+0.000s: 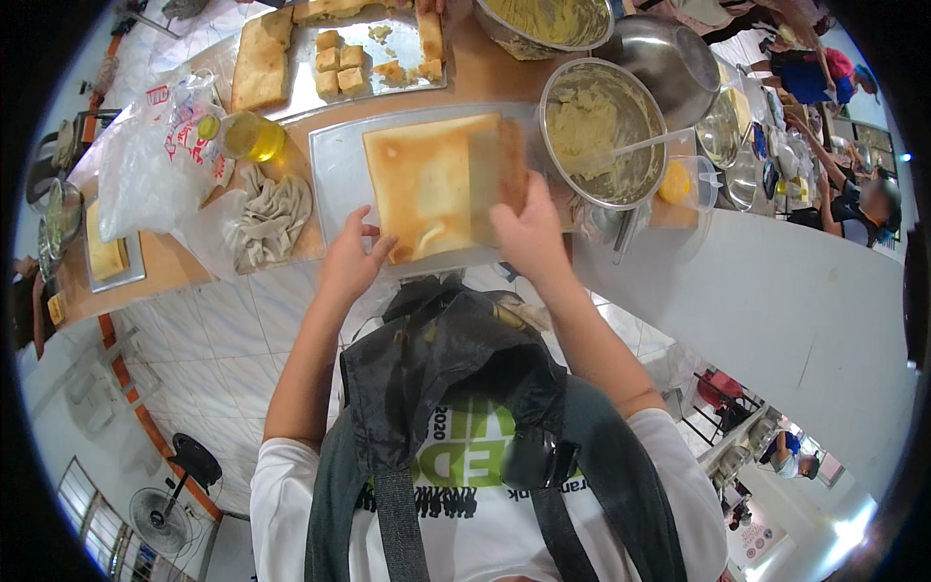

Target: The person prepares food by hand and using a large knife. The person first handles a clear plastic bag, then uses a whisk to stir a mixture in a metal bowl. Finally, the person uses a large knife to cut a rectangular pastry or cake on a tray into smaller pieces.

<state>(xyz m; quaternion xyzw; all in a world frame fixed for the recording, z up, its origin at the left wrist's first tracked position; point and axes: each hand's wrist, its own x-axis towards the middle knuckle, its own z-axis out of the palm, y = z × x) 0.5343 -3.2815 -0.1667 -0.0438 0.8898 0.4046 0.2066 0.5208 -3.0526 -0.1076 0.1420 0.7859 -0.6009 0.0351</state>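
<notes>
A flat golden-brown sheet of sponge cake (425, 185) lies on a metal tray (338, 178) in front of me. My right hand (531, 229) grips what looks like a bench scraper (512, 164) with a brown handle. Its wide grey blade is blurred and upright over the cake's right side; whether it cuts in, I cannot tell. At the near left corner of the cake, my left hand (356, 254) has its fingers apart, the thumb tip at the cake's edge and nothing held.
A steel bowl of pale yellow cream (582, 124) with a spatula stands right of the tray, beside a plastic measuring jug (698, 182). Leftward are an oil bottle (254, 137), a crumpled cloth (273, 218) and a plastic bag (156, 160). Beyond, another tray (320, 109) carries cut cake cubes (340, 65).
</notes>
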